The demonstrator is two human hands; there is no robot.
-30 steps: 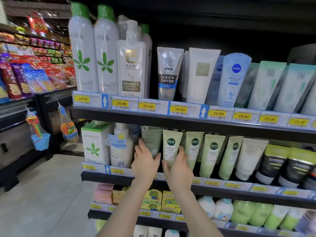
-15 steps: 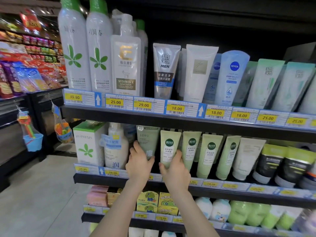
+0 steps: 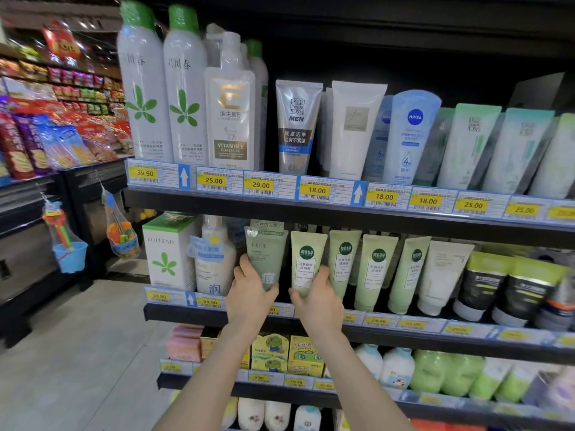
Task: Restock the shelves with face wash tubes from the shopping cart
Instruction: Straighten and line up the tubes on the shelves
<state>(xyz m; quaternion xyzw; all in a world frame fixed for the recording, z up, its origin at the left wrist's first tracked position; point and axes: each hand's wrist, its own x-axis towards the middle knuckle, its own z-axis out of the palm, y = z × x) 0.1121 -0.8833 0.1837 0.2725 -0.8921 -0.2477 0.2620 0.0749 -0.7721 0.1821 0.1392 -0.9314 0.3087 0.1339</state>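
Both my hands reach to the middle shelf. My left hand grips the lower end of a grey-green face wash tube, thumb on one side and fingers on the other. My right hand grips the base of a pale green tube with a dark round logo. Both tubes stand upright, cap down, at the left end of a row of similar pale green tubes. The shopping cart is out of view.
A white boxed product and a white pump bottle stand left of my hands. The upper shelf holds tall bottles and tubes above yellow price tags. Lower shelves carry boxes and bottles. An aisle floor opens to the left.
My hands have slid in around the two tubes' bases, from flat against them to gripping. The view has shifted slightly.
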